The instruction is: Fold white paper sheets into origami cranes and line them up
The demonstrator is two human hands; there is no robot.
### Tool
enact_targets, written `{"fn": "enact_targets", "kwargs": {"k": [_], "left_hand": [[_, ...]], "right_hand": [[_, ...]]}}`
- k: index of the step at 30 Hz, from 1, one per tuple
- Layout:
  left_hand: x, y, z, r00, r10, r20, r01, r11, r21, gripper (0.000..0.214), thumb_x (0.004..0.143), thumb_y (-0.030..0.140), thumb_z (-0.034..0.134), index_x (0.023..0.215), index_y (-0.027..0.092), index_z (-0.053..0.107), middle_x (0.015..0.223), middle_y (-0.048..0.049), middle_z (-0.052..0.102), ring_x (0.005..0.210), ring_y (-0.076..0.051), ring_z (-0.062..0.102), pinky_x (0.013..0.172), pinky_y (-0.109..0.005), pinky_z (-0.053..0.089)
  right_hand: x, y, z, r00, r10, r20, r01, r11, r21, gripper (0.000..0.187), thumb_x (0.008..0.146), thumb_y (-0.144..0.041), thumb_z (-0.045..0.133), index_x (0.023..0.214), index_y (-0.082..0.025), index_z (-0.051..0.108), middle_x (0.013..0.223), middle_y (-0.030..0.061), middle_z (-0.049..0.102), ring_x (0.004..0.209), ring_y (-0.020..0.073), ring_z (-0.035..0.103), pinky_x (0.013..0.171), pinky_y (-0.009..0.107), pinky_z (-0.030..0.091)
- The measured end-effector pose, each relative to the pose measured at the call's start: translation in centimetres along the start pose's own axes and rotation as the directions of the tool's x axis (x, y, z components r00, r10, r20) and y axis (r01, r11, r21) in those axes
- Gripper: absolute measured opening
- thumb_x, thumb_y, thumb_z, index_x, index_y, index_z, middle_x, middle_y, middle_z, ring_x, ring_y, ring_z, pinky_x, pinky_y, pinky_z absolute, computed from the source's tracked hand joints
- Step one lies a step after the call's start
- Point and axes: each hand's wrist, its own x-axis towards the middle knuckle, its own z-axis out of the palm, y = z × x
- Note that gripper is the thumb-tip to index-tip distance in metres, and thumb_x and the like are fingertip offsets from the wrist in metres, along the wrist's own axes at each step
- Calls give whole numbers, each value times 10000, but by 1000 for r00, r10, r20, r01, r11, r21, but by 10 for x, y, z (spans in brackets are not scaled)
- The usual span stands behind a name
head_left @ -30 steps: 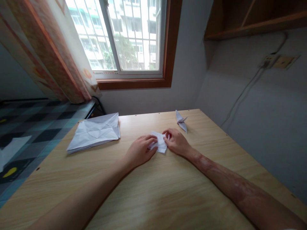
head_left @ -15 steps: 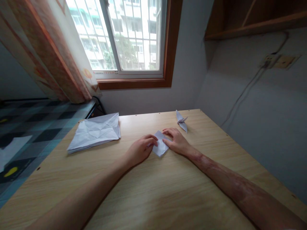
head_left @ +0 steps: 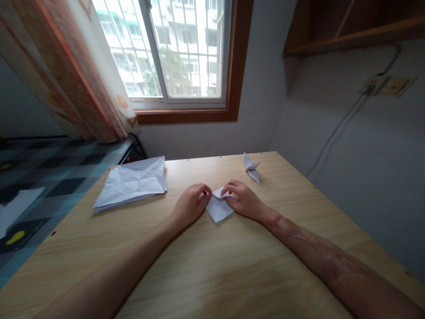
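A small folded sheet of white paper point(head_left: 219, 210) lies on the wooden table between my hands, one corner pointing towards me. Its far part is bent over along a raised crease. My left hand point(head_left: 193, 201) pinches the left end of that crease, thumb and fingers together. On the right side, my right hand point(head_left: 242, 198) has its curled fingers on the fold and its thumb at the paper's edge. Beyond the right hand rests a folded paper crane point(head_left: 251, 168) with its wings spread.
A stack of creased white paper point(head_left: 133, 181) lies at the table's point(head_left: 212, 274) back left. A checked bed cover point(head_left: 66, 177) borders the left side. Behind stand a barred window and a curtain point(head_left: 66, 66). A cable point(head_left: 338, 126) runs down the right wall below a wooden shelf point(head_left: 352, 42).
The paper has shifted slightly towards me and its far part is now folded over. My left hand has moved a little left, and my right fingers have curled onto the fold.
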Motion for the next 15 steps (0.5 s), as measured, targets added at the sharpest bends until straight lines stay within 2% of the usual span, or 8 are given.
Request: {"fn": "enact_targets", "kwargs": {"k": [6, 10, 13, 15], "left_hand": [[-1, -4, 2, 1000, -22, -17, 23, 1000, 4, 135, 997, 177, 623, 1090, 226, 709, 999, -52, 767, 921, -239, 701, 863, -375, 542], [0, -4, 1, 1000, 1, 28, -3, 999, 46, 128, 1015, 178, 623, 986, 213, 743, 983, -70, 738, 909, -235, 685, 870, -379, 537], [-1, -2, 0, 1000, -1, 7, 1, 999, 46, 75, 1012, 203, 665, 1033, 211, 737, 1053, -74, 732, 919, -228, 698, 865, -370, 548], [-2, 0, 0, 1000, 8, -15, -7, 998, 63, 68, 1010, 215, 684, 1054, 216, 736, 1100, -75, 730, 930, -226, 707, 865, -368, 555]], "right_hand": [[0, -3, 0, 998, -43, 46, 45, 998, -42, 296, 858, 28, 662, 982, -231, 732, 971, 26, 722, 959, 229, 678, 931, 357, 521], [0, -1, 1, 1000, -18, 24, 19, 999, -40, 224, 936, -50, 705, 1086, -215, 725, 989, 42, 738, 956, 236, 668, 914, 367, 500], [1, 2, 2, 999, 31, -11, -32, 998, -60, 75, 1004, -133, 710, 993, -208, 719, 933, 44, 716, 906, 230, 649, 866, 361, 480], [1, 3, 3, 997, 66, -28, -68, 995, -75, 108, 1003, -134, 716, 924, -207, 706, 905, 41, 703, 888, 227, 640, 852, 358, 468]]}}
